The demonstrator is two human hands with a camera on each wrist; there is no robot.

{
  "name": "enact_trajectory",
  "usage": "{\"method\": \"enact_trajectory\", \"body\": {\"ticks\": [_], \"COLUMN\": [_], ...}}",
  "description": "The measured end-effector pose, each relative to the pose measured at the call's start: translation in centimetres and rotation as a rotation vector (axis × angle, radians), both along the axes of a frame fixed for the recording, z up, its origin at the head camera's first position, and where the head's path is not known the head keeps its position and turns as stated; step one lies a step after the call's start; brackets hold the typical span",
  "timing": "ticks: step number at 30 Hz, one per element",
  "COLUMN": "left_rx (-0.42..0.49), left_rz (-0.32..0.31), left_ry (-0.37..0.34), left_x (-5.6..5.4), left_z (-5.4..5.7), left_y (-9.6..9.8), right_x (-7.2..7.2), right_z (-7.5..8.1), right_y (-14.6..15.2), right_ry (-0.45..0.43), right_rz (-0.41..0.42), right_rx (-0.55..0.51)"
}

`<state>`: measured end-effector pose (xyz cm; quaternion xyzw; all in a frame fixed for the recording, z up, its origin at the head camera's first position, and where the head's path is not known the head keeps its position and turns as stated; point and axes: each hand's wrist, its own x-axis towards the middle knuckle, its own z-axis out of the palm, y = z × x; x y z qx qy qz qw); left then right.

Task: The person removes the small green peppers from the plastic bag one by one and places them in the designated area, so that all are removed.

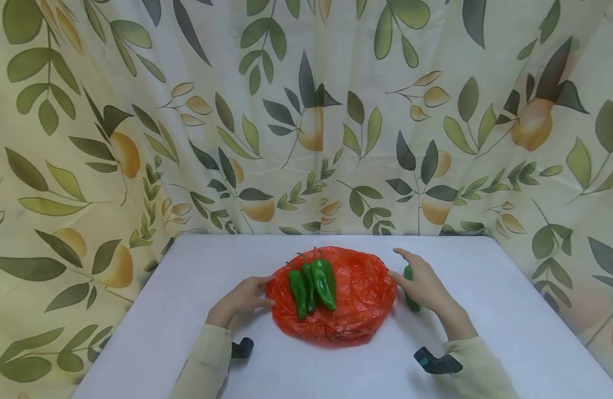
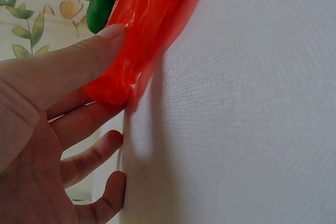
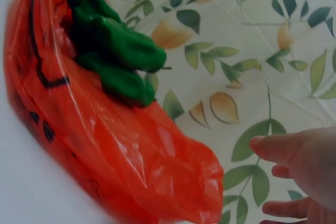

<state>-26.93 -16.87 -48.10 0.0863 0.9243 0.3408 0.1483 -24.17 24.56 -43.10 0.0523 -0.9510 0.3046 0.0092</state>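
Note:
A red plastic bag [image 1: 363,293] lies spread on the white table, with black printed marks near its front edge. Three green peppers [image 1: 323,282] sit side by side on its left half, stems toward the back. At the bag's left edge, my left hand [image 1: 243,296] pinches the plastic, thumb [image 2: 79,66] on top and fingers behind. My right hand [image 1: 426,285] hovers by the bag's right edge, fingers spread; in the right wrist view a gap separates it from the plastic. Another green pepper [image 1: 411,302] lies on the table beside the right hand, partly hidden by it.
The white table [image 1: 296,371] reaches back to a curtain [image 1: 306,111] printed with leaves and fruit. Dark wrist-worn devices show near both sleeves, one by the left [image 1: 242,348] and one by the right [image 1: 437,361].

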Motion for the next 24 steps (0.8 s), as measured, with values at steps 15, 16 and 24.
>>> {"method": "enact_trajectory", "body": {"ticks": [15, 16, 24], "left_rx": [-0.014, -0.014, -0.001], "left_rz": [0.008, 0.01, 0.01], "left_ry": [0.001, 0.003, 0.0], "left_x": [0.4, 0.4, 0.2], "left_z": [0.3, 0.3, -0.1], "left_y": [-0.3, -0.4, -0.2], "right_x": [0.7, 0.6, 0.7], "right_z": [-0.3, -0.4, -0.2], "right_y": [-4.4, -4.8, -6.8], "right_ry": [0.091, 0.094, 0.108], "right_rz": [0.148, 0.161, 0.233], "right_rx": [-0.171, -0.178, -0.235]}}
